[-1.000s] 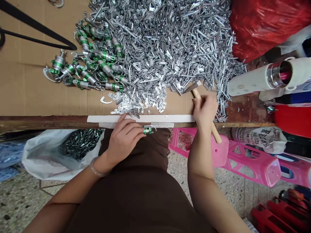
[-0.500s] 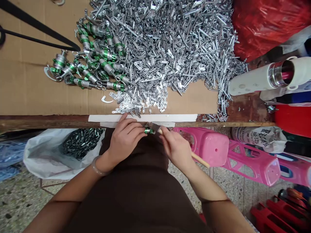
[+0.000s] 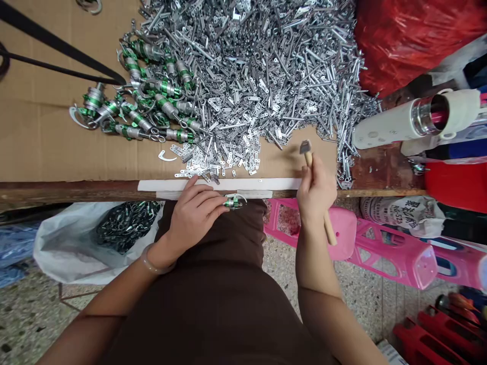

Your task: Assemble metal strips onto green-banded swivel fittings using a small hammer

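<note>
My left hand [image 3: 196, 213] is at the table's front edge, its fingers closed on a small green and silver metal fitting [image 3: 233, 203] with a curved hook part. The far end of that fitting sticks out to the right of my fingertips. In my right hand [image 3: 317, 190] is a hammer [image 3: 305, 147] with a wooden handle, gripped near its dark metal head. Its head is raised over the bare cardboard to the right, well apart from the fitting. A white strip [image 3: 281, 184] runs along the table edge beyond my hands.
A big heap of loose metal pins and plates [image 3: 258, 66] covers the cardboard [image 3: 38, 147]. Several green and silver fittings [image 3: 165, 104] lie at its left. A white flask [image 3: 391, 124] and red bag [image 3: 414, 40] are right. Below stand a white sack [image 3: 57, 243] and pink stools [image 3: 403, 253].
My right hand has swung the hammer away from the fitting, up and to the right. The left hand still holds the fitting in about the same place, and its hook now shows.
</note>
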The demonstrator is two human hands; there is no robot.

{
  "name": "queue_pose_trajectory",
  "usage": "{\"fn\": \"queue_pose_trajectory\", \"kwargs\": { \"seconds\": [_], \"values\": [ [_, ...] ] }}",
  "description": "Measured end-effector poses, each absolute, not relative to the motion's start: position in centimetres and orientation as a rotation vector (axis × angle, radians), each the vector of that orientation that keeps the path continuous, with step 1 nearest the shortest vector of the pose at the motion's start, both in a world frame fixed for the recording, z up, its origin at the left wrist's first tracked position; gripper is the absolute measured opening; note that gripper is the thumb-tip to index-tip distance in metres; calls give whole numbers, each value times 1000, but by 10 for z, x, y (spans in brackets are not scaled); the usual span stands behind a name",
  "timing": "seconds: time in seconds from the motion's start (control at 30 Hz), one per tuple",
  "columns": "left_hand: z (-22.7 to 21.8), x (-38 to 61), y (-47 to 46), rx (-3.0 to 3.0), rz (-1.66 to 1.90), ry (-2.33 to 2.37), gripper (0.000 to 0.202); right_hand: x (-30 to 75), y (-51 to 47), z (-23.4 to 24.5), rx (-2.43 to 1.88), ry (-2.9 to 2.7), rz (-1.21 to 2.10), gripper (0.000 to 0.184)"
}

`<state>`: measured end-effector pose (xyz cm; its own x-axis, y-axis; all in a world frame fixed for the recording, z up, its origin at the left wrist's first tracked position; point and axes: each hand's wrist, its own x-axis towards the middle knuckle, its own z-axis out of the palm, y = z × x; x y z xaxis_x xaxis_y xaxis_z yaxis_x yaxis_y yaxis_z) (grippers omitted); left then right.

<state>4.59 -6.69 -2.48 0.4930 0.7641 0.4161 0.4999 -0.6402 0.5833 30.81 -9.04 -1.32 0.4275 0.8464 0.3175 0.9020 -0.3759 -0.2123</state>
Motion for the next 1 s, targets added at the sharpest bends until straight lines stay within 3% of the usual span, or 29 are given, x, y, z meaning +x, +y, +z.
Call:
{"fn": "queue_pose_trajectory", "kwargs": {
  "seconds": [0.13,0.27,0.47,0.7,0.87,1.0],
  "values": [
    [-18,40,-66,2376,977,968,9,339,-62,-32,-2381,-1561,-276,42],
    [-15,35,-71,2381,1013,946,15,296,-50,-23,-2191,-1592,-194,34],
    [-13,33,-73,2418,973,975,15,220,-35,-5,-1808,-2175,445,15],
    [-13,35,-70,2364,1017,1055,18,223,-71,19,-1570,-1740,784,10],
    [-12,38,-68,2391,1054,1027,26,222,-99,19,-1347,-1900,680,13],
    [-7,40,-68,2301,1028,927,18,227,-102,14,-1225,-1988,593,13]
  ]
}}
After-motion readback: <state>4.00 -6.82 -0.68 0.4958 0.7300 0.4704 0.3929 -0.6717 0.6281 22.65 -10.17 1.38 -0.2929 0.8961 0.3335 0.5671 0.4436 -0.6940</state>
